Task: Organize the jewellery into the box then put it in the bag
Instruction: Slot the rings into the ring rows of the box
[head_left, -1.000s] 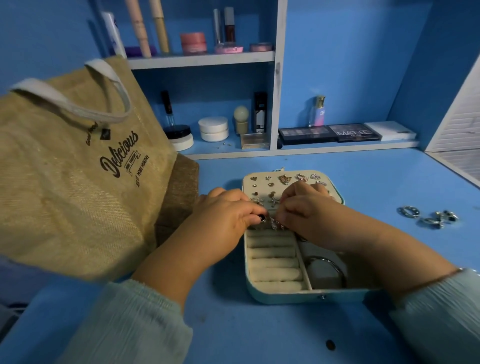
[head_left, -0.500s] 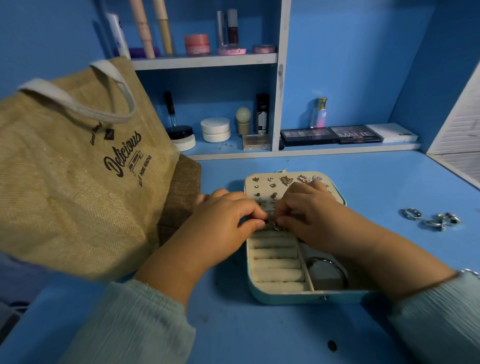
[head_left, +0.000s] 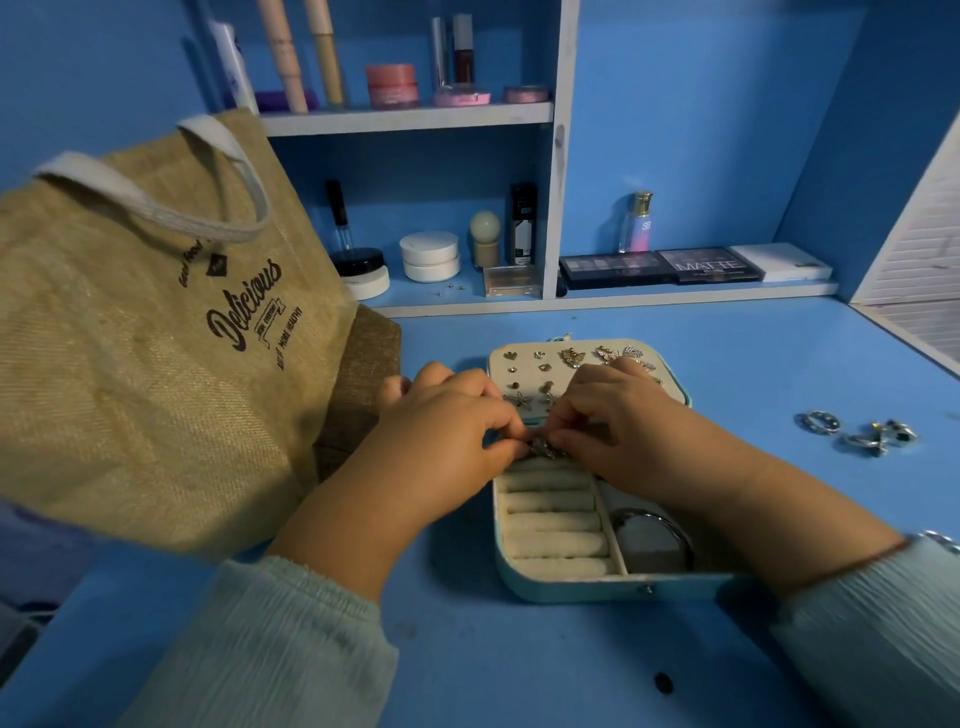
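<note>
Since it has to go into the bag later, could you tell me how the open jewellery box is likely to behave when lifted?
The jewellery box looks rigid, so it should lift without sagging. Its lid lies open and flat, so it would probably swing unless shut first. The earrings look pinned to the lid, but the bangle lies loose and may slide.

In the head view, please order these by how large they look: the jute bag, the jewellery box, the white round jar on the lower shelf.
1. jute bag
2. jewellery box
3. white round jar, though it stands farther from the camera.
</note>
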